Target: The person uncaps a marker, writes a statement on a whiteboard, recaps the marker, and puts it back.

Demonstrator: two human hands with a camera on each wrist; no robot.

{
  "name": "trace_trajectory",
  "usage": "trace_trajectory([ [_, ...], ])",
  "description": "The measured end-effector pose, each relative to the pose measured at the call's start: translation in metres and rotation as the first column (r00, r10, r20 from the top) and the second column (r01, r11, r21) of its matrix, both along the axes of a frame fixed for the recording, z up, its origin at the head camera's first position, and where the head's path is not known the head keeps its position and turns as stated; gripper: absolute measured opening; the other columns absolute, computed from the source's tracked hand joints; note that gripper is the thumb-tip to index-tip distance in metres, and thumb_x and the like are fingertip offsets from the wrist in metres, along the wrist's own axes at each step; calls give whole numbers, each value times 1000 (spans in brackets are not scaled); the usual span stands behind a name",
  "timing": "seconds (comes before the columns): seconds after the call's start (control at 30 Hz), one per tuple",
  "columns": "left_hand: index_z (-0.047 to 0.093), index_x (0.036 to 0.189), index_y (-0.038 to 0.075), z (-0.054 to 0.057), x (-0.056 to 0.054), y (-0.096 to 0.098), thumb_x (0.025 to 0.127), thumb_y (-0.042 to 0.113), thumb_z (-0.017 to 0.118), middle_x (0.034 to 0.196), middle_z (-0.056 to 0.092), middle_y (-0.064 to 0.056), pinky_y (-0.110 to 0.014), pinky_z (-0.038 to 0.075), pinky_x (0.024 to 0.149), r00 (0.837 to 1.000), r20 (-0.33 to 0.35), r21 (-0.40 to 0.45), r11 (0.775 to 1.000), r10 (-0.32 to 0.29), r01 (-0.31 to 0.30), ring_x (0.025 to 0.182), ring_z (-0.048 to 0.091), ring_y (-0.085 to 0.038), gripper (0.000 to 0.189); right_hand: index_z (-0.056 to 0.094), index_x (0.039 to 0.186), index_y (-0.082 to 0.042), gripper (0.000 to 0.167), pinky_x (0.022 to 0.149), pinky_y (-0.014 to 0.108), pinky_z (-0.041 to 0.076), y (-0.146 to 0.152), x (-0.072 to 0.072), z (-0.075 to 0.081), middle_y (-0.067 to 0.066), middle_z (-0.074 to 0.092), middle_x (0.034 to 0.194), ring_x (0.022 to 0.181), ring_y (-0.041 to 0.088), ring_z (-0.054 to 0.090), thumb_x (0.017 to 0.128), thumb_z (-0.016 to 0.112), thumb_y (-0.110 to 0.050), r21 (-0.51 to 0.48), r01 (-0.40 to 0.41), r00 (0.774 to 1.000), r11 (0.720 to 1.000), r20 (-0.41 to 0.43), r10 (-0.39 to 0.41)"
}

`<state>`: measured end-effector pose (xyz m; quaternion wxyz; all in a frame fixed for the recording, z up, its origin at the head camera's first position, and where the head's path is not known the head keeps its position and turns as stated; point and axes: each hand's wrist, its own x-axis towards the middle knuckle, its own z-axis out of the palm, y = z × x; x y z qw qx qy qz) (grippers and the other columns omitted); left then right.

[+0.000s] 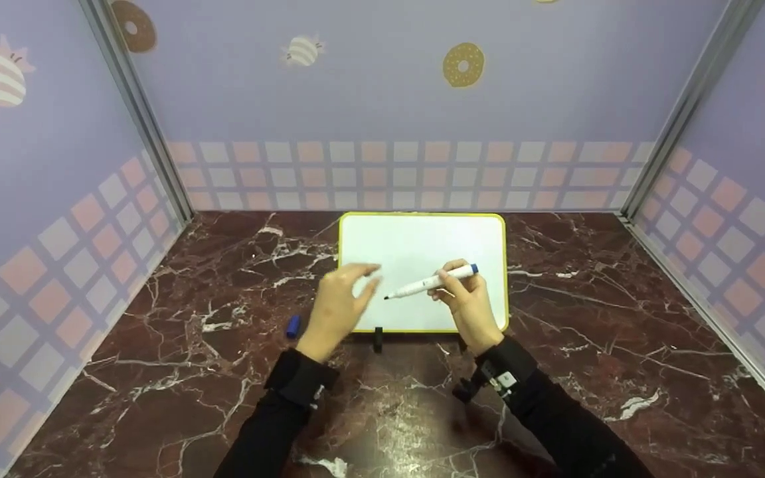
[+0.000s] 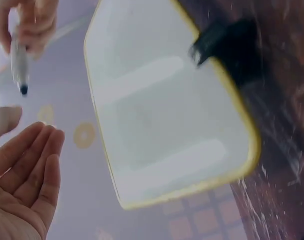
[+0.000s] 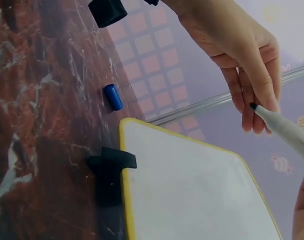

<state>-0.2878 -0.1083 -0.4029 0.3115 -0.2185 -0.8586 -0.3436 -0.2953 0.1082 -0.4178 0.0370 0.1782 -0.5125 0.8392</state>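
Observation:
A white marker with a blue end is pinched in my right hand, its dark uncapped tip pointing left. My left hand hovers just left of that tip, fingers and thumb apart, holding nothing. Behind both hands stands a whiteboard with a yellow rim; its surface looks blank. On the table left of the board lies a blue marker cap, also visible in the right wrist view. The left wrist view shows the left palm with relaxed fingers, below the marker.
Black clips hold the board's lower edge. The table is dark red marble pattern. Purple walls with checks and donut prints enclose it at the back and sides.

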Motion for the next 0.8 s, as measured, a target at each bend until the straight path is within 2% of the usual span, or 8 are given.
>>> trace_trajectory([
  [0.13,68,119,-4,2,-15,-19,92,2,66,125,66,-24,-45,52,105,996,25,86,992,91,-93,117,64,-38,28,55,95,-11,9,68,20,55,-8,-8,1,2,68,91,74,12,63,101,52,-6,-46,13,999,999,-32,-14],
  [0.27,58,133,-5,-6,-24,-33,94,-1,62,140,53,-28,-51,46,110,976,172,130,979,131,-154,129,53,-43,40,65,102,-6,18,72,23,56,-18,-17,-3,6,72,100,78,15,66,102,47,-5,-68,32,998,997,-61,-36],
  [0.3,56,136,-5,-10,-26,-36,95,0,61,142,52,-28,-51,46,110,966,220,129,978,135,-166,130,52,-43,42,67,104,-4,21,73,24,56,-21,-19,-5,6,72,101,79,16,67,102,47,-6,-66,35,997,997,-72,-40],
  [0.37,50,142,-2,-17,-28,-41,97,3,59,134,58,-29,-47,54,100,935,332,126,977,121,-171,112,64,-42,46,68,107,0,22,75,25,57,-27,-23,-9,7,73,102,81,17,68,102,47,-6,-64,52,994,997,-94,-58],
  [0.53,45,146,1,-31,-34,-48,100,7,56,127,63,-27,-42,59,87,837,547,207,969,1,-136,101,67,-39,48,65,100,7,11,75,24,56,-43,-34,-18,6,72,99,78,14,67,96,61,-3,40,156,975,987,-167,-147],
  [0.57,46,146,1,-33,-35,-49,100,7,56,133,60,-26,-44,59,92,820,571,233,963,-27,-131,112,65,-39,48,63,98,8,10,74,23,55,-46,-36,-19,8,70,98,76,13,65,94,64,-1,77,187,968,979,-186,-171],
  [0.7,47,144,-3,-39,-39,-52,101,6,55,131,60,-28,-44,60,91,779,621,282,952,-86,-120,118,63,-39,45,62,95,10,10,66,19,49,-57,-42,-23,24,67,90,71,12,61,92,66,2,222,292,938,930,-257,-233],
  [0.8,47,143,-4,-41,-41,-53,101,7,54,130,61,-29,-43,61,88,766,634,312,943,-111,-121,116,64,-39,44,66,99,12,10,66,17,52,-64,-44,-22,35,66,87,71,16,65,93,62,5,269,319,924,909,-303,-234],
])
